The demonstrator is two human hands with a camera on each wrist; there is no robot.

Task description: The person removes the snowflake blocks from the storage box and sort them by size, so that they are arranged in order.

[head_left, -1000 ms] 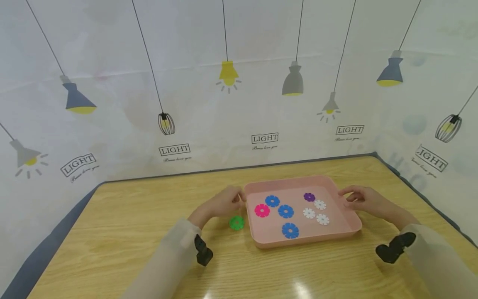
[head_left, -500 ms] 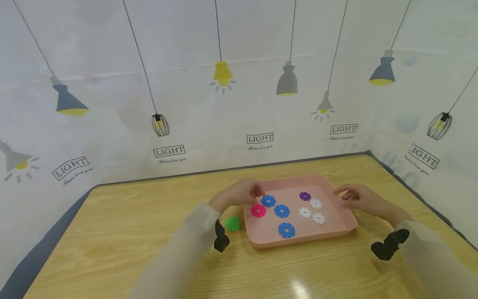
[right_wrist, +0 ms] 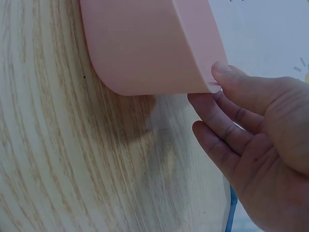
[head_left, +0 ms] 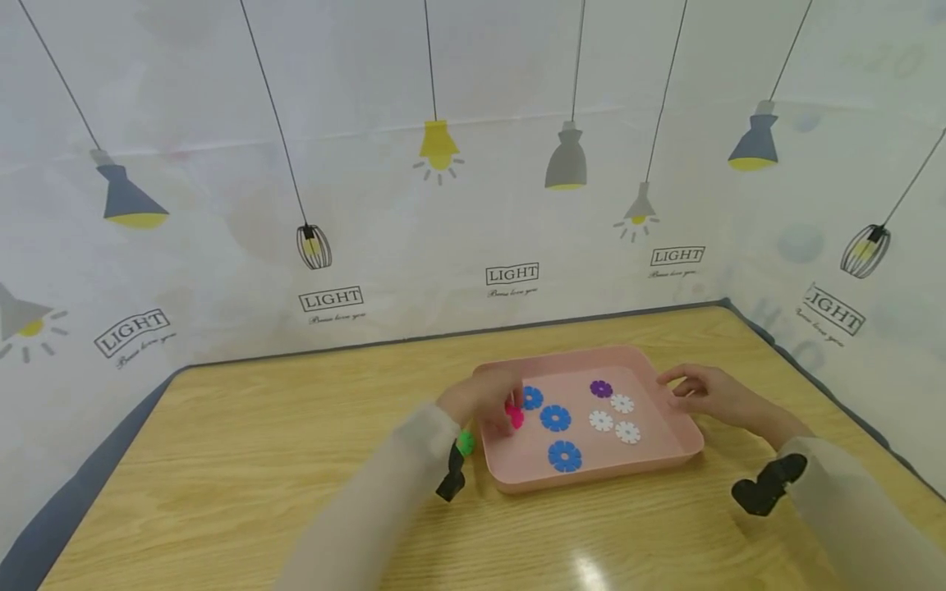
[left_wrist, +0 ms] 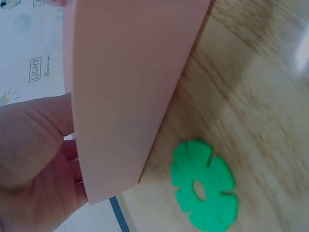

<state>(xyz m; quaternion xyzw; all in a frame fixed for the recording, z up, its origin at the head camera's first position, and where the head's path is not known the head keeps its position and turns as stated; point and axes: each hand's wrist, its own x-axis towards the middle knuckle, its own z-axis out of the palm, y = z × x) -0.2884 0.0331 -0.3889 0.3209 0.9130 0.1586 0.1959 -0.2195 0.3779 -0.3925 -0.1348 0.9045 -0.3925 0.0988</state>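
My left hand [head_left: 484,397] reaches over the left wall of a pink tray [head_left: 517,469], thumb and fingers spread around a pink snowflake disc [head_left: 517,417] and partly covering it. The tray wall hides those fingertips in the left wrist view. At the opposite end, my right hand [head_left: 713,396] pinches the tray's rim; the right wrist view has the thumb [right_wrist: 223,68] over the edge and fingers below. Outside the tray, on the table by my left wrist, lies a green snowflake disc [left_wrist: 205,186], half covered by the wrist in the head view.
Three blue discs, including the nearest blue disc [head_left: 565,456], lie in the tray with three white discs, one being the lowest white disc [head_left: 627,432], and a purple disc [head_left: 601,389]. The wooden table [head_left: 296,460] meets a printed backdrop [head_left: 384,205] behind and at the sides.
My left hand has moved right, from outside the tray's left rim to over the pink disc inside. The right hand stays at the tray's right rim. The head view has shifted slightly.
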